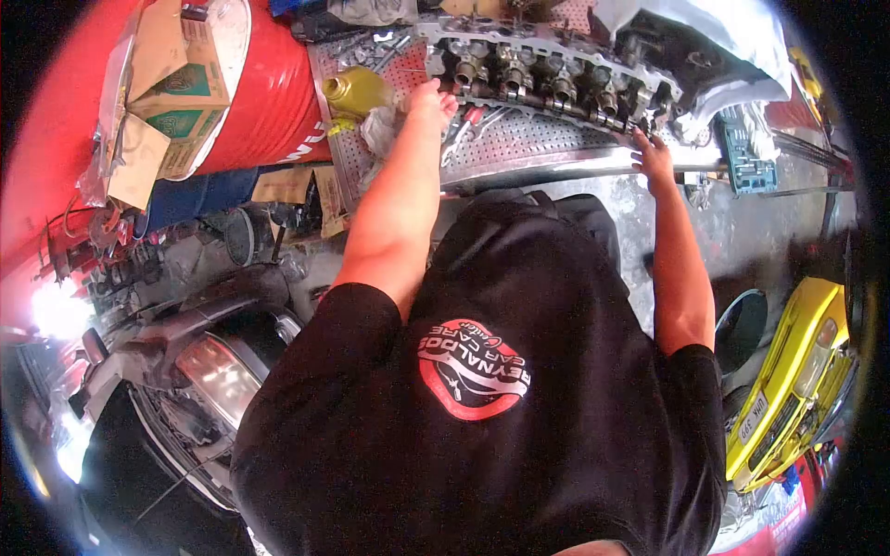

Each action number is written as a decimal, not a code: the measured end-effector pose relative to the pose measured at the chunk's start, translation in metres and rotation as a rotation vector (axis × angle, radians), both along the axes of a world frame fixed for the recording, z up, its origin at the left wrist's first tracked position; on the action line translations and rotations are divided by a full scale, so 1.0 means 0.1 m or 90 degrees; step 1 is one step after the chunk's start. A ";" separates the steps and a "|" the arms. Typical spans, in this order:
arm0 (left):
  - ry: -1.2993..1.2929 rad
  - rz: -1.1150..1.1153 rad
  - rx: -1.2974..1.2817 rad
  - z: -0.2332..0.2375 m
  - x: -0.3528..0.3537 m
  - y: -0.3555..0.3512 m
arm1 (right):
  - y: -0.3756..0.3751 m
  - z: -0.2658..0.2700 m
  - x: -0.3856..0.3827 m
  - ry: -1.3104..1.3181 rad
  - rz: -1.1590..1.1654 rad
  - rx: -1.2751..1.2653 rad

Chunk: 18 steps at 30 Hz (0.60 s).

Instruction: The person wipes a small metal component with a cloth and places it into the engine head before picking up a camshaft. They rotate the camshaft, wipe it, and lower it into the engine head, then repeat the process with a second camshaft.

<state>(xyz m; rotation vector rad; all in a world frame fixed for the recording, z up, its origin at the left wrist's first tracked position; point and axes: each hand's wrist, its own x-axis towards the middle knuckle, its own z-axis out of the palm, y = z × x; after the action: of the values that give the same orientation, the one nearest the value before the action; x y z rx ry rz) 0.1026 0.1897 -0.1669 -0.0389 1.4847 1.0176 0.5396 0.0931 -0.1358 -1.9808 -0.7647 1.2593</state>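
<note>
A long metal cylinder head (556, 57) lies on its side across the perforated metal bench, its row of valve springs and bores facing me. Along its near edge runs a dark camshaft (547, 108) with lobes on it. My left hand (432, 104) is closed at the camshaft's left end, its fingers curled. At the other end, my right hand (653, 156) has its fingertips pinched on the camshaft. The exact grip of each hand is partly hidden.
A yellow-green plastic jug (360, 94) and a crumpled rag (378, 130) stand left of the head. Several wrenches lie behind. A teal socket set case (744, 153) is at the right. A red drum (269, 88) carries an opened cardboard box (176, 97).
</note>
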 end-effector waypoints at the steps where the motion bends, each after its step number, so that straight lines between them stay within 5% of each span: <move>1: 0.013 0.010 -0.009 0.01 0.00 0.00 | 0.01 -0.01 0.02 -0.003 -0.013 -0.012; 5: 0.064 0.005 -0.031 0.13 0.06 -0.04 | 0.00 -0.10 0.06 -0.056 -0.044 -0.023; 8: 0.175 0.045 -0.045 0.38 0.23 -0.03 | 0.03 -0.09 0.18 -0.119 0.098 -0.060; 11: 0.220 0.035 0.036 0.09 0.18 0.00 | 0.05 -0.12 0.20 -0.285 0.158 -0.039; 18: 0.225 -0.003 0.074 -0.33 -0.06 0.10 | 0.05 0.24 0.03 -0.301 0.137 -0.043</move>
<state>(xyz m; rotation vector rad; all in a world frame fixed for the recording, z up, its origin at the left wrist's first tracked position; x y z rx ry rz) 0.0962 0.1998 -0.1999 0.2383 1.7378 1.1477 0.5426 0.0985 -0.1115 -2.3367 -1.2028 0.9436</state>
